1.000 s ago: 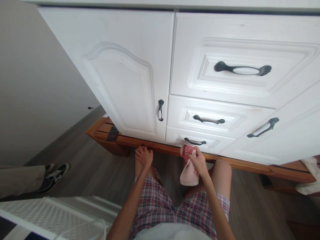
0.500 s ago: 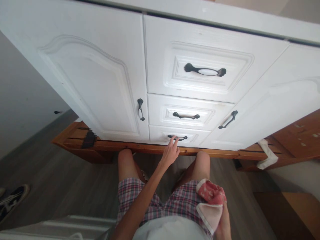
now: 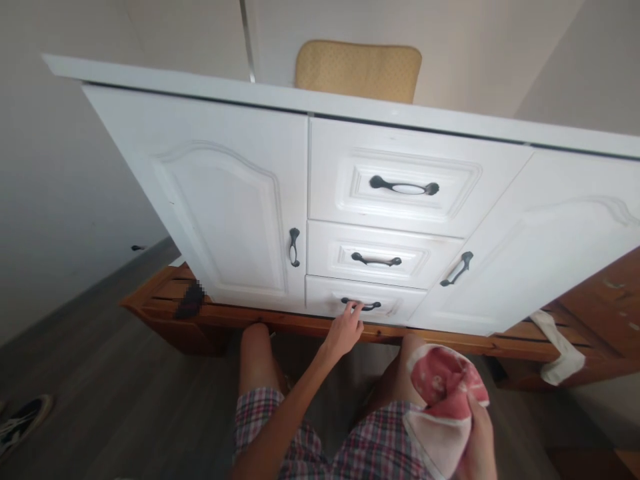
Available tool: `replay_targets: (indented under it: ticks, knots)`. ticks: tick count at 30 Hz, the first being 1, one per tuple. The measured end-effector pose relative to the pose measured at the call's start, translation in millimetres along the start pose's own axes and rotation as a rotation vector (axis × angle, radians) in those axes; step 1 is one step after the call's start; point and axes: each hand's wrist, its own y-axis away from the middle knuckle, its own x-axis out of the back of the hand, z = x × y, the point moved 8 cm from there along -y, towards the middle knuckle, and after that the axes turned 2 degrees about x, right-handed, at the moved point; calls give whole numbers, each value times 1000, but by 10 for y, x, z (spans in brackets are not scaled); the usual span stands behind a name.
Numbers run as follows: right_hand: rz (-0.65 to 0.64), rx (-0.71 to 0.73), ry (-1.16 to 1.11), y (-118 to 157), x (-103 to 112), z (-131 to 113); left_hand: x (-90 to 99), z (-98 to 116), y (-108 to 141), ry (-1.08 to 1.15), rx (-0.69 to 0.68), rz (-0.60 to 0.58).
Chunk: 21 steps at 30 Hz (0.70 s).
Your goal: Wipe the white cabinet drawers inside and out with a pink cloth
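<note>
I crouch before a white cabinet (image 3: pixel 225 213) with two doors and three drawers. My left hand (image 3: pixel 344 331) reaches forward, its fingertips on the dark handle (image 3: pixel 361 305) of the bottom drawer (image 3: pixel 325 303). The fingers hook at the handle; the drawer looks closed. My right hand (image 3: pixel 477 437) sits low at the right over my knee, gripping a bunched pink and white cloth (image 3: pixel 440 407).
The cabinet stands on a brown wooden pallet base (image 3: pixel 210 319). A white rag (image 3: pixel 557 353) hangs on the base at right. A yellow cushion (image 3: pixel 357 70) lies on the cabinet top. A shoe (image 3: pixel 20 417) rests on the grey floor at far left.
My left hand moved from the wooden base to the bottom drawer handle. My right hand drew the pink cloth back from that drawer to my right knee. The view tilted up.
</note>
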Motion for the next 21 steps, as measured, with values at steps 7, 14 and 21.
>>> replay_targets:
  ticks: [7, 14, 21]
  knots:
    - [-211, 360, 537, 239, -737, -1135, -29, 99, 453, 26, 9, -45]
    - [-886, 700, 834, 373, -1918, -1474, -186, 228, 1113, 81, 25, -100]
    - [-1435, 741, 998, 312, -3215, -872, -230, 346, 1364, 110, 116, -148]
